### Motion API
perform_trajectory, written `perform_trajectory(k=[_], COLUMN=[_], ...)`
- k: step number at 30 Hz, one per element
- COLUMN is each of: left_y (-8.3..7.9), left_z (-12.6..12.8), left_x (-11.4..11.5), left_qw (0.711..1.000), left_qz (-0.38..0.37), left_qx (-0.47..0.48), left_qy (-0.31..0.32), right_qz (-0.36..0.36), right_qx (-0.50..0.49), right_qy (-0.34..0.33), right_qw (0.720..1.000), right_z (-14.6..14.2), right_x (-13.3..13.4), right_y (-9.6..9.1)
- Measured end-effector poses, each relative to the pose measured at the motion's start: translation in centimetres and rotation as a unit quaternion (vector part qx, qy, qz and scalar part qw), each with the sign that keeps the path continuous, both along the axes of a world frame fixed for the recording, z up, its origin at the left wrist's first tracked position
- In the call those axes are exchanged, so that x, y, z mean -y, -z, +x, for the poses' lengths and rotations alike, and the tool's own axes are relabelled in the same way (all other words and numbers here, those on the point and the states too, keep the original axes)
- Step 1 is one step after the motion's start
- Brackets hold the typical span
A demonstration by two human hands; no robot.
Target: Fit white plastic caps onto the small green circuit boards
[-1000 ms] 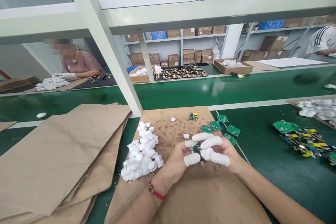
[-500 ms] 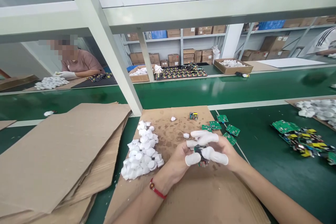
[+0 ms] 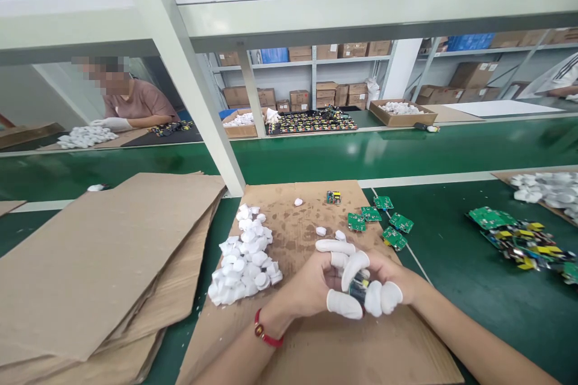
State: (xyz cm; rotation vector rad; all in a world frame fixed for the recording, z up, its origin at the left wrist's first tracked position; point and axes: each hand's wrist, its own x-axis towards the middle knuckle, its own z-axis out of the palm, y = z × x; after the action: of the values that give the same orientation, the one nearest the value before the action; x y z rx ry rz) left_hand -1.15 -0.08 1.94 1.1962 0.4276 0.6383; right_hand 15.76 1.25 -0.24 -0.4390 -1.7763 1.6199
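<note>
My left hand (image 3: 323, 280) and my right hand (image 3: 383, 280), with white finger cots on the fingertips, meet over the cardboard sheet. Between them is a small circuit board (image 3: 359, 287) with dark and yellow parts, largely covered by fingers. Both hands are closed around it; whether a white piece is also at the right fingertips, I cannot tell. Just beyond the fingers lie two small white pieces (image 3: 321, 231). To the left is a heap of white caplike pieces (image 3: 246, 258). Several green circuit boards (image 3: 371, 213) lie beyond my right hand, and a single board (image 3: 333, 197) stands farther back.
Stacked cardboard sheets (image 3: 103, 258) cover the left side. A slanting white post (image 3: 198, 96) rises behind them. On the right are piled boards (image 3: 519, 237) and more white pieces (image 3: 546, 189). Across the green belt (image 3: 307, 159), a gloved person (image 3: 139, 102) sits near another white heap.
Both hands have moved slightly nearer and to the right with the circuit board, which has turned between the fingers. The white piece beyond the fingers is now more visible.
</note>
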Motion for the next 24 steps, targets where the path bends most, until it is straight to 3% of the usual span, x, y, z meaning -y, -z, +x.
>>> perform_trajectory(k=[3,5,10,16,19,24], left_y=[0.2,0.3,0.1,0.8,1.1,0.9], left_z=[0.0,0.0,0.2,0.2,0.2,0.5], left_x=[0.1,0.2,0.1,-0.4,-0.7,-0.5], left_qw=[1.0,1.0,0.999,0.994,0.992,0.993], left_qz=[0.011,0.015,0.025,-0.003,-0.028,-0.044], left_qx=[0.001,0.008,-0.013,-0.015,0.013,0.025], left_qy=[-0.009,-0.019,-0.045,-0.104,-0.121,-0.109], right_qz=[-0.037,-0.034,-0.006,0.101,0.058,0.025], right_qx=[-0.028,-0.032,-0.016,0.008,-0.01,-0.023], right_qy=[-0.06,-0.056,-0.009,0.1,0.142,0.109], right_qw=[0.997,0.997,1.0,0.99,0.988,0.993], right_z=[-0.1,-0.1,-0.2,-0.9,-1.2,-1.3], right_x=[0.0,-0.1,-0.2,0.0,0.3,0.4], right_y=[0.0,0.0,-0.2,-0.1,0.3,0.0])
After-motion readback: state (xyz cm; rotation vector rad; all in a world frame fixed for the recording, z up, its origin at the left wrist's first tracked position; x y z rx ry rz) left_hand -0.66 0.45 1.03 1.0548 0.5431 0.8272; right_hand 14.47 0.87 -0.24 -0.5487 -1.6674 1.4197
